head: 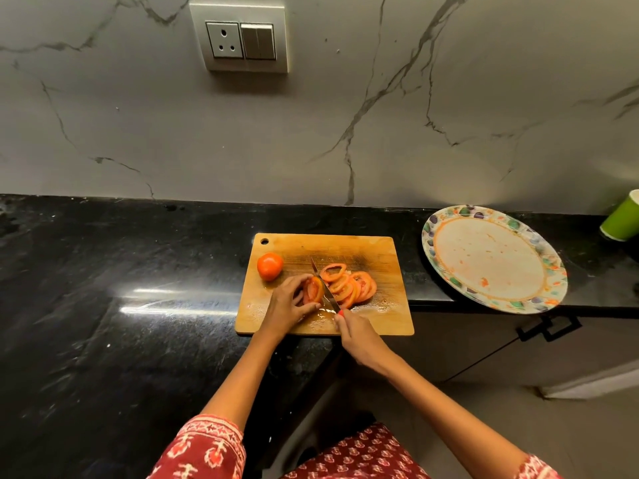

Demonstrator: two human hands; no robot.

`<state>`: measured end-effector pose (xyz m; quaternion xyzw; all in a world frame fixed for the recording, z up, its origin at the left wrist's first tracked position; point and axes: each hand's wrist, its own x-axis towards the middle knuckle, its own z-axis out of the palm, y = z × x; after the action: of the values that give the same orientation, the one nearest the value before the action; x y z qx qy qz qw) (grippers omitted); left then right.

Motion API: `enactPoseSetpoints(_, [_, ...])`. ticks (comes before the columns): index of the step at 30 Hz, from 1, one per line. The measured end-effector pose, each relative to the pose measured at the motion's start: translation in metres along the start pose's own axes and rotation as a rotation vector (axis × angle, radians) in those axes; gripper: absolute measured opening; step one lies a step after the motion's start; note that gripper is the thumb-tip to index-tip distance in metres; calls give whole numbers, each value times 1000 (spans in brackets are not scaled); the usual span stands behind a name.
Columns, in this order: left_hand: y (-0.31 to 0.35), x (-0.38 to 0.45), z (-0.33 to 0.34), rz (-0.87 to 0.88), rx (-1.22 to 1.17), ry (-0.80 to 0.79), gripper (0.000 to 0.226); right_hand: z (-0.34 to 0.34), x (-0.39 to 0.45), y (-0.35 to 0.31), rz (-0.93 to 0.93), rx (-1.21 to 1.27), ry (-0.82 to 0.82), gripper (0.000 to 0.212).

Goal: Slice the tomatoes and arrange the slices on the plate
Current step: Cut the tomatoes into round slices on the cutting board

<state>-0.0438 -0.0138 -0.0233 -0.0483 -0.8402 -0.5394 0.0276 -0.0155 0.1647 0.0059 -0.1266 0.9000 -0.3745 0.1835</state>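
On the wooden cutting board (380, 254) my left hand (288, 305) holds the remaining piece of a tomato (314, 290), fingers curled over it. My right hand (356, 337) grips the red handle of a knife (325, 288); the blade stands against the cut face of that piece. Several tomato slices (349, 285) lie overlapped just right of the blade. A whole tomato (269, 266) sits at the board's back left. The flower-rimmed plate (449, 281) lies to the right of the board, holding only juice smears.
The black stone counter (121, 288) stretches to the left, and its front edge cuts back near the board. A green cup (622, 217) stands at the far right behind the plate. A marble wall with a socket (238, 41) rises behind.
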Motion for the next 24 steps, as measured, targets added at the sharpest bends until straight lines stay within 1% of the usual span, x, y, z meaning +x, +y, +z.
enactPoseSetpoints(4, [1,1,-1,-14,-2,19,62,-2,9,-8,3,60,-26,23])
enactPoseSetpoints(7, [2,0,2,-13,8,44,62,-3,23,-19,-5,62,-16,25])
enactPoseSetpoints(13, [2,-2,1,-12,37,28,57,4,6,-3,54,161,-16,27])
enactPoseSetpoints(15, [1,-1,1,-13,56,25,63,3,8,-8,87,222,-39,26])
enactPoseSetpoints(18, [2,3,-5,-26,130,-17,86,2,15,-18,96,296,-72,28])
enactPoseSetpoints(19, [1,4,-7,-28,149,-42,90,3,16,-19,93,289,-67,29])
enactPoseSetpoints(21, [-1,5,-7,-30,171,-59,87,3,15,-19,77,252,-53,29])
enactPoseSetpoints(24, [-3,3,-4,-51,176,-12,81,1,14,-19,30,135,-32,29])
